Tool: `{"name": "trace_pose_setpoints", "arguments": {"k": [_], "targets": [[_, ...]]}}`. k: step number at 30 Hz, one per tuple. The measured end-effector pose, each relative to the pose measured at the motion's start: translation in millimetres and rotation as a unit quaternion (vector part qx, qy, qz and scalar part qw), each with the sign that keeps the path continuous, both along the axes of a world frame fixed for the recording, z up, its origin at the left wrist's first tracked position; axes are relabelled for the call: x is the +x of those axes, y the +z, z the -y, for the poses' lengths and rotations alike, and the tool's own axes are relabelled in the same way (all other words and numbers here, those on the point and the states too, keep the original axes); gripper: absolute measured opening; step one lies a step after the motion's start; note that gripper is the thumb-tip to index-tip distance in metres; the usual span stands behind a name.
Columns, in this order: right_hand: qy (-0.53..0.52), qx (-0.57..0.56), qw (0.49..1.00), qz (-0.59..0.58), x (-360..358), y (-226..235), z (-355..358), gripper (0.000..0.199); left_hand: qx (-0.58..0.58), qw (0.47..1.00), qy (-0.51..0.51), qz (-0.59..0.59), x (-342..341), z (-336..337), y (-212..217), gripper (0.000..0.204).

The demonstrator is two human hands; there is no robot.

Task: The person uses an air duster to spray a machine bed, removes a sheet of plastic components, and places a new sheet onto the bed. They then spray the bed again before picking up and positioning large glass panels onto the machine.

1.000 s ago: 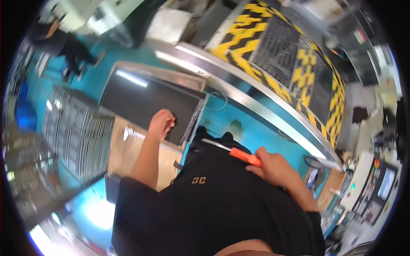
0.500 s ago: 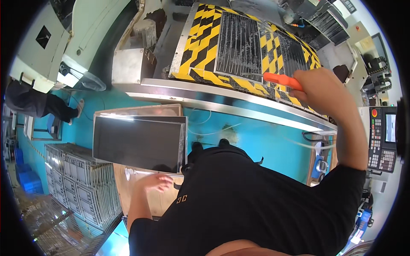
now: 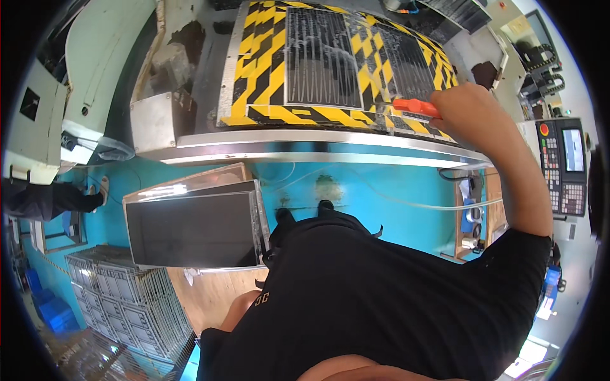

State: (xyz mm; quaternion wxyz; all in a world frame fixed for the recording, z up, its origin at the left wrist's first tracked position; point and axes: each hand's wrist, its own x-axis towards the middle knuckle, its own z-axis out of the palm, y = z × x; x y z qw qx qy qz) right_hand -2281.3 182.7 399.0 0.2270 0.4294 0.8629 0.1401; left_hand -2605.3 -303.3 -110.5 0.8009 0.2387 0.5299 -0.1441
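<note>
Jutting left from right grip (image 3: pixel 459 109) — orange-handled tool (image 3: pixel 413 106) — clasped round rear end.

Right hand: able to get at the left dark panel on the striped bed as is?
Likely yes: the right hand holds the orange-handled tool out over the striped bed, pointing toward the left dark panel, and nothing visible blocks the way.

Right hand (image 3: pixel 467 114) reaching out, fist closed on an orange-handled tool (image 3: pixel 416 106) — it's right over the striped yellow-and-black tape (image 3: pixel 267 57), beside a dark grooved plate (image 3: pixel 321 60)! Left forearm (image 3: pixel 240 311) low by the black shirt (image 3: pixel 381 298), hand hidden — dark flat panel (image 3: pixel 194 232) ahead, button-covered control panel (image 3: pixel 551 168) far right.
</note>
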Motion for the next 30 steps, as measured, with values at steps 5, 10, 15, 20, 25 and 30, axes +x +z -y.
{"name": "trace_pose_setpoints", "arguments": {"k": [5,10,15,20,25,30], "targets": [[-0.083,0.007,0.996,0.042,40,-1,-3,0.024,0.031,0.999,-0.034,-0.009,-7,-8,-28,0.038],[-0.116,0.011,0.992,0.04,102,-11,-10,0.022,0.061,0.996,-0.062,-0.025,4,-17,-45,0.038],[-0.178,0.009,0.983,0.034,167,-18,-7,0.023,0.096,0.991,-0.087,-0.043,23,-29,-65,0.038],[-0.23,0.009,0.973,0.007,261,-32,-10,0.024,0.136,0.983,-0.107,-0.066,42,-40,-74,0.038],[-0.353,-0.019,0.935,-0.042,352,-49,-12,0.033,0.17,0.975,-0.103,-0.095,86,-58,-86,0.038],[-0.431,0.005,0.881,-0.196,402,-140,-6,0.043,0.196,0.971,-0.077,-0.111,121,-62,-94,0.038]]}}
